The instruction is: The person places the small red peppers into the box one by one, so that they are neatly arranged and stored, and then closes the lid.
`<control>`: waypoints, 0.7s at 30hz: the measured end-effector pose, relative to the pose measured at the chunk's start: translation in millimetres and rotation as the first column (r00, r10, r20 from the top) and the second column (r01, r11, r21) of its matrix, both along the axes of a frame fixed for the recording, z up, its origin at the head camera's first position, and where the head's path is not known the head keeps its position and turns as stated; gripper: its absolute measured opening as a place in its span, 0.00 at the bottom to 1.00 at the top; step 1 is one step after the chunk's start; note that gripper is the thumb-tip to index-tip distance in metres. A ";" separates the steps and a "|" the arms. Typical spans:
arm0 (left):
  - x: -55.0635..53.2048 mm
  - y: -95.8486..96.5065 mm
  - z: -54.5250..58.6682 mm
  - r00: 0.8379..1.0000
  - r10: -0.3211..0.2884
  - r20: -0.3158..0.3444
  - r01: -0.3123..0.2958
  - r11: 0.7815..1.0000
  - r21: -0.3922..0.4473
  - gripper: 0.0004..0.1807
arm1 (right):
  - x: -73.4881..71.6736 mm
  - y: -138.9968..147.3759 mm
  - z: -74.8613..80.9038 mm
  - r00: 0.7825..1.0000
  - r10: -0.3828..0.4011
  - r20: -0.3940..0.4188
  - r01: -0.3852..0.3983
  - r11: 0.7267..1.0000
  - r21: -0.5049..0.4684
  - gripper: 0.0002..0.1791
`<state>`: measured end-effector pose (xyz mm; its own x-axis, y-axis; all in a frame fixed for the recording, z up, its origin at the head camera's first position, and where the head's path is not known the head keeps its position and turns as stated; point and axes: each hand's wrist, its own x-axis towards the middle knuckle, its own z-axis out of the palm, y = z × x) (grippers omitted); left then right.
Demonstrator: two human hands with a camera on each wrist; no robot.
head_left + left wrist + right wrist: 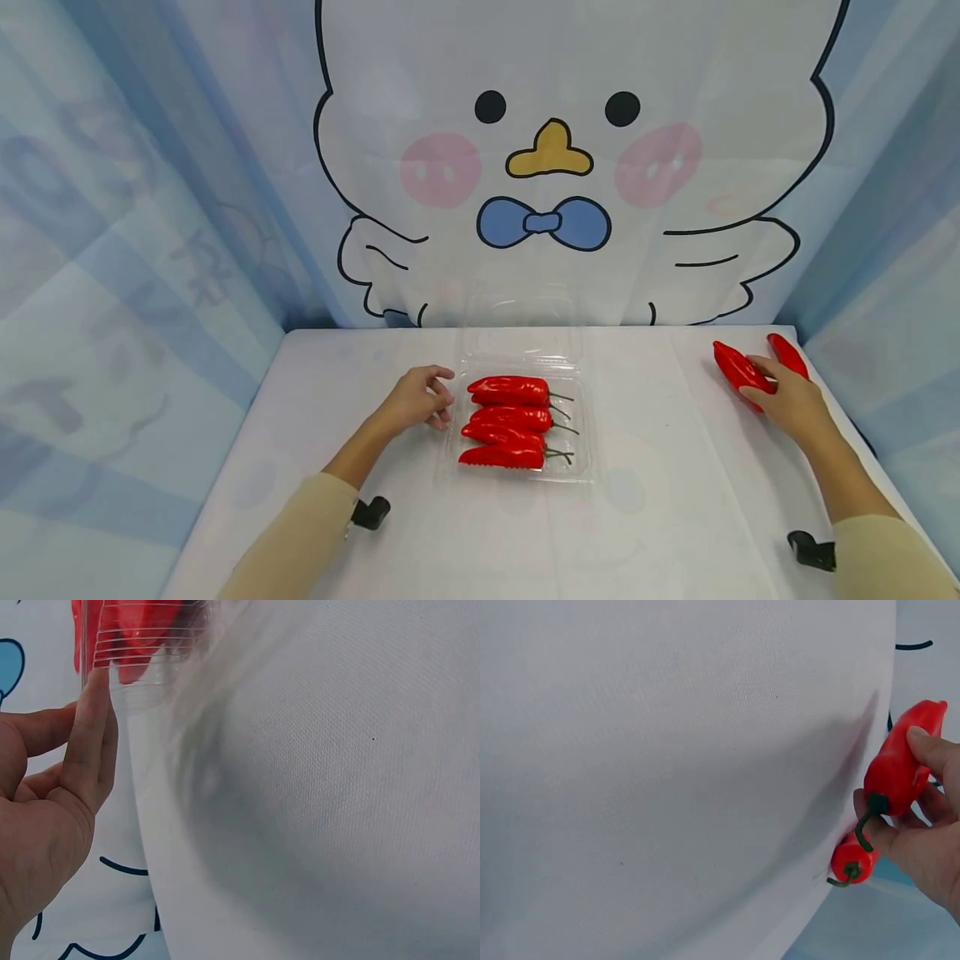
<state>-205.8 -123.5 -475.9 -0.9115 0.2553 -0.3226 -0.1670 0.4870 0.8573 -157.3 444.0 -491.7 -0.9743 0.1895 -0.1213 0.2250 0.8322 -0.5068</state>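
White table [660, 517]. Box [525, 477] holds 5 peppers [510, 417], laid parallel, likely to fit. Left hand [415, 400], fingers loose, beside box, perhaps steadying; right hand [791, 402], right of box, grips 1 pepper [731, 363] mid-body.

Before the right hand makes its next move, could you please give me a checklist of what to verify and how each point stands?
1. Right hand holds a red pepper: ok, it sits between thumb and fingers.
2. Just one pepper in that grip: cannot tell; a further red piece shows by the fingers.
3. Clear lid open: ok, it is at the far side of the clear container.
4. Peppers inside lined up: ok, stems all toward the head view's right.
5. Left hand bracing the container: cannot tell; it is beside the container, contact unclear.
6. All peppers inside: not ok; a loose pepper lies beside the right hand.
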 end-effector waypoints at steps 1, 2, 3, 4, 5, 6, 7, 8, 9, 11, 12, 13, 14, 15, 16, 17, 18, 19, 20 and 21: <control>-0.1 0.1 0.2 1.000 0.000 0.000 0.000 1.000 -0.002 0.25 | 0.6 -0.8 1.0 1.000 0.005 -0.003 -0.005 1.000 -0.001 0.44; -0.1 0.2 0.1 1.000 0.000 0.000 0.000 1.000 -0.005 0.25 | 1.2 -1.8 2.0 1.000 0.008 -0.006 -0.008 1.000 -0.003 0.44; 0.0 0.3 0.2 1.000 0.001 0.001 -0.001 1.000 -0.007 0.25 | 1.6 -2.8 2.9 1.000 0.013 -0.011 -0.013 1.000 -0.002 0.44; -0.1 0.4 0.3 1.000 0.001 0.001 -0.001 1.000 -0.007 0.25 | 2.1 -4.1 3.9 1.000 0.015 -0.014 -0.015 1.000 -0.003 0.44; -0.2 0.3 0.5 1.000 0.002 0.002 -0.002 1.000 -0.006 0.25 | 2.5 -5.4 4.9 1.000 0.018 -0.018 -0.018 1.000 -0.002 0.44; -0.4 0.3 0.6 1.000 0.003 0.002 -0.003 1.000 -0.005 0.25 | 3.0 -7.0 6.0 1.000 0.022 -0.023 -0.022 1.000 -0.001 0.44; -0.5 0.1 0.9 1.000 0.004 0.002 -0.004 1.000 -0.006 0.25 | 3.3 -8.7 7.3 0.999 0.026 -0.028 -0.026 1.000 -0.001 0.44; -0.5 -0.1 1.1 1.000 0.006 0.002 -0.006 1.000 -0.005 0.25 | 3.6 -10.5 8.7 0.999 0.030 -0.033 -0.030 1.000 -0.001 0.44; -0.6 -0.3 1.1 1.000 0.007 0.002 -0.007 1.000 -0.004 0.25 | 3.9 -12.5 10.2 0.999 0.035 -0.039 -0.035 0.999 0.001 0.44; -0.8 -0.6 0.8 1.000 0.007 0.004 -0.007 1.000 -0.004 0.25 | 4.5 -16.7 13.9 0.997 0.046 -0.054 -0.046 0.999 0.004 0.45; -0.9 -0.6 0.3 1.000 0.006 0.004 -0.006 1.000 -0.004 0.25 | 4.8 -18.9 15.7 0.997 0.051 -0.062 -0.051 0.999 0.004 0.45; -1.0 -0.7 0.2 1.000 0.005 0.005 -0.005 1.000 -0.004 0.25 | 5.0 -21.0 17.5 0.996 0.056 -0.069 -0.056 0.998 0.007 0.45; -1.1 -0.6 -0.2 1.000 0.003 0.005 -0.003 1.000 -0.005 0.25 | 5.1 -23.1 19.2 0.995 0.062 -0.077 -0.061 0.998 0.012 0.45; -1.2 -0.6 -0.5 1.000 0.003 0.006 -0.003 1.000 -0.004 0.25 | 5.2 -25.2 20.9 0.994 0.068 -0.084 -0.067 0.998 0.017 0.45; -1.3 -0.5 -0.6 1.000 0.003 0.007 -0.003 1.000 -0.004 0.25 | 5.3 -27.4 22.6 0.993 0.074 -0.089 -0.073 0.997 0.021 0.45; -1.5 -0.4 -0.6 1.000 0.002 0.008 -0.002 1.000 -0.003 0.25 | 5.5 -29.6 24.1 0.992 0.082 -0.094 -0.079 0.996 0.027 0.45; -1.6 -0.5 -0.4 1.000 0.004 0.009 -0.004 1.000 -0.002 0.25 | 5.6 -31.7 25.4 0.991 0.089 -0.098 -0.086 0.996 0.031 0.44; -1.8 -0.6 -0.2 1.000 0.006 0.011 -0.006 1.000 -0.001 0.25 | 5.7 -33.8 26.6 0.990 0.096 -0.100 -0.093 0.995 0.036 0.45; -1.8 -0.6 -0.3 1.000 0.006 0.011 -0.006 1.000 -0.002 0.25 | 5.9 -36.0 27.9 0.989 0.105 -0.102 -0.101 0.994 0.040 0.45; -1.9 -0.8 -0.1 1.000 0.007 0.013 -0.007 1.000 0.000 0.25 | 6.2 -38.2 29.1 0.988 0.112 -0.102 -0.109 0.993 0.042 0.45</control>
